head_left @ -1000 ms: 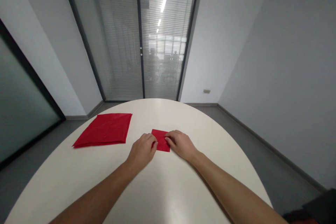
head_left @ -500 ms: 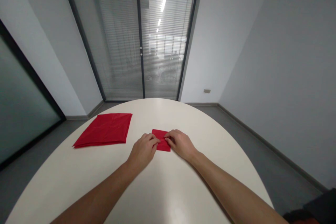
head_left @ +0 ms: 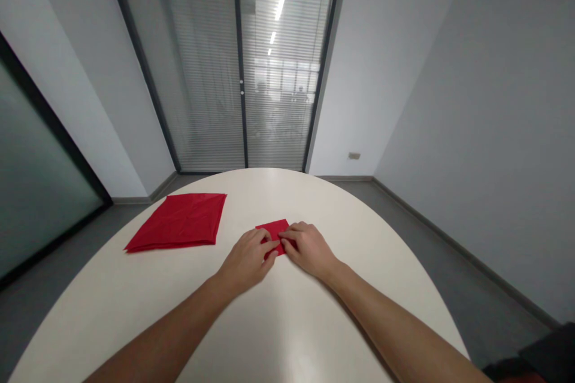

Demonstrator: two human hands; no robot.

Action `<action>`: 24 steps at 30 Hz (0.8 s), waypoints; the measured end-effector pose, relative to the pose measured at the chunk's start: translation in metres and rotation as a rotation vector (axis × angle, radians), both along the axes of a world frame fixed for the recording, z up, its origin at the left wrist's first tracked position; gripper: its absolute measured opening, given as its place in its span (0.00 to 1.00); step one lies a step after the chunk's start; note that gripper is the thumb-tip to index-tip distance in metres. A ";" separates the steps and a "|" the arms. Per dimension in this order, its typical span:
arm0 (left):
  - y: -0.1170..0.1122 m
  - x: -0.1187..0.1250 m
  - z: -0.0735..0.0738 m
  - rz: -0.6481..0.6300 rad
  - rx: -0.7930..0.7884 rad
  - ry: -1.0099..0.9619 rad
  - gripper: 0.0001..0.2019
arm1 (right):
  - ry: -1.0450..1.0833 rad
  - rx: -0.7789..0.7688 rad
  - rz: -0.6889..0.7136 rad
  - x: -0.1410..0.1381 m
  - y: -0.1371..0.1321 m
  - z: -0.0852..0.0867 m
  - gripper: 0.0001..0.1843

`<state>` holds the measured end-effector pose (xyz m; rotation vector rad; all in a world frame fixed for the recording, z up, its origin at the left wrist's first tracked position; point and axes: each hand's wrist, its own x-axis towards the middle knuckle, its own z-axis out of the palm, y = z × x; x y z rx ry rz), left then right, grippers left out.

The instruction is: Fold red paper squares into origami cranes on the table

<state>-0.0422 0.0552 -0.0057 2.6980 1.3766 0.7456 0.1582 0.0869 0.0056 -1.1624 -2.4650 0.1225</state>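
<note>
Small red square [head_left: 273, 228], flat on desk [head_left: 269, 191], partly hidden under left hand [head_left: 247, 254] and right hand [head_left: 309, 245]; can't tell if either pinches.

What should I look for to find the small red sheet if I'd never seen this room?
Start with the big white table with the curved edge. Around its middle, the person's left hand and right hand meet over the small red sheet. It's much smaller than the layered red pile to its left.

Pale walls [head_left: 471, 131], gray floor [head_left: 449, 269], rounded white table [head_left: 269, 191]. Dark-framed glass [head_left: 287, 122] with blinds [head_left: 202, 102], strip lights [head_left: 281, 5] showing through.
</note>
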 end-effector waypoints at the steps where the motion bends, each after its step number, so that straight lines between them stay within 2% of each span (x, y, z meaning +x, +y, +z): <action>1: 0.000 0.000 0.000 -0.007 0.003 0.003 0.11 | 0.002 -0.002 0.000 0.000 0.000 -0.001 0.13; 8: 0.000 -0.002 0.003 -0.134 -0.032 -0.025 0.13 | 0.030 -0.032 0.026 0.007 0.007 -0.004 0.14; 12: 0.000 -0.003 0.001 -0.126 -0.057 -0.050 0.17 | 0.022 -0.041 0.057 0.011 0.006 -0.002 0.18; 18: 0.002 -0.002 -0.003 -0.062 -0.061 -0.094 0.15 | 0.013 -0.053 0.124 0.013 0.002 0.000 0.28; 24: 0.004 -0.003 -0.006 -0.096 -0.019 -0.100 0.16 | 0.043 -0.152 0.209 0.015 -0.001 0.001 0.32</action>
